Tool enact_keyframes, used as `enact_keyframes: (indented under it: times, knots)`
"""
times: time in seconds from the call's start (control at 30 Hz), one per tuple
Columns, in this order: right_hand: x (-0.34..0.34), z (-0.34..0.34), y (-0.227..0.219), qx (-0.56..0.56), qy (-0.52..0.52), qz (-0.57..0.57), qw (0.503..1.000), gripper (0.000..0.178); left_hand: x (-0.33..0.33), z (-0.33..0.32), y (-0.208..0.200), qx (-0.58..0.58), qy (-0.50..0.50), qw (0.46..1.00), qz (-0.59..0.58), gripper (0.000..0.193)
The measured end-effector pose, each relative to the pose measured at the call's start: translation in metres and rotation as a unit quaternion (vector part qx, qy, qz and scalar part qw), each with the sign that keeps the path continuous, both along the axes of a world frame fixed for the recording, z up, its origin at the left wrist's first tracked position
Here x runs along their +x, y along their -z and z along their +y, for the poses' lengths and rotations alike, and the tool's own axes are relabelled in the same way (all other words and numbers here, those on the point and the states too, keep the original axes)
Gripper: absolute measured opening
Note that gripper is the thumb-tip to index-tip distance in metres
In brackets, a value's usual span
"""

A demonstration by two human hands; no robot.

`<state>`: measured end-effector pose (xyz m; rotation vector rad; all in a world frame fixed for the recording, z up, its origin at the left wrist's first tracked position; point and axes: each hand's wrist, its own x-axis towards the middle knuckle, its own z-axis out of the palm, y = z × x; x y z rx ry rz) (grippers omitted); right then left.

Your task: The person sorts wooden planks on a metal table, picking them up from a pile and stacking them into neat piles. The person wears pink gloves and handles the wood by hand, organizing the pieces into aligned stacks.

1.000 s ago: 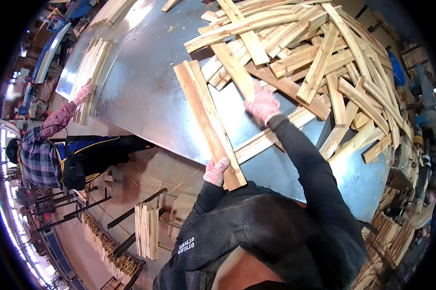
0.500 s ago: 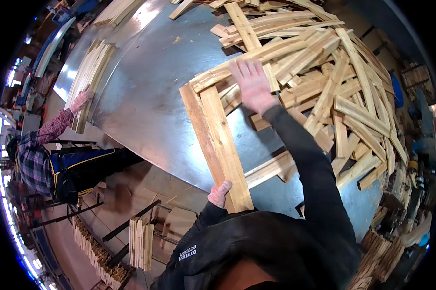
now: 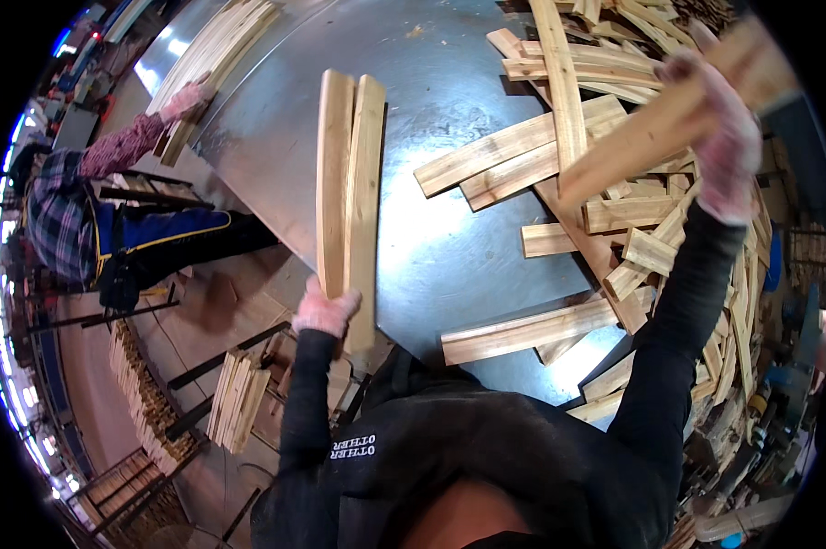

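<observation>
My gloved left hand [image 3: 326,311] grips the near ends of two wooden boards, a left board [image 3: 333,174] and a right board [image 3: 367,183]. They lie side by side, pointing away over the metal table [image 3: 431,247]. At the right, my gloved right hand [image 3: 726,151] is raised above a heap of loose boards [image 3: 605,137], its fingers around a wide, motion-blurred board [image 3: 651,133]. That board slants from its near left end, low over the heap, to a smeared far end at the upper right.
Across the table's left edge, a co-worker's gloved hand [image 3: 186,99] rests on a stack of long boards [image 3: 213,55]. Bundled boards [image 3: 239,403] stand on a metal rack below left. A single board [image 3: 527,328] lies near the table's front edge, right of my body.
My left hand has swung the two boards left and more upright. My right hand, earlier spread flat by a board at the heap's edge, has moved right and now holds a board.
</observation>
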<state>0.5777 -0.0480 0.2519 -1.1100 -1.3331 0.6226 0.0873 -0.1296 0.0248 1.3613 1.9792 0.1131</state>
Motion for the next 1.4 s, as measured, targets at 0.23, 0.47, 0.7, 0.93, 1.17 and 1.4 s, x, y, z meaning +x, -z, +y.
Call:
enact_keyframes:
  times: [0.23,0.47,0.7,0.93,1.17,1.4]
  knots:
    - [-0.077,-0.032,0.160,-0.281,-0.070,0.327,0.900,0.040,0.002,0.030,0.019,-0.046,0.056,0.980,0.188,0.090]
    - [-0.164,-0.097,0.285,-0.378,-0.010,0.158,0.912,0.040,-0.033,0.084,0.014,-0.031,0.112,0.979,0.169,0.088]
    - [-0.153,-0.033,0.138,-0.449,-0.130,-0.378,0.799,0.041,0.067,0.104,-0.082,0.543,0.415,0.716,0.141,0.102]
    - [-0.086,0.009,0.145,0.009,0.005,-0.367,0.930,0.059,0.066,0.087,-0.049,0.161,0.492,0.855,0.037,0.034]
    - [-0.033,0.020,0.248,-0.385,0.240,-0.440,0.775,0.108,0.029,-0.039,0.029,-0.049,0.157,0.981,0.103,0.048]
    - [-0.024,-0.030,0.264,-0.382,0.168,-0.037,0.908,0.063,0.049,-0.045,0.044,-0.047,0.111,0.980,0.157,0.047]
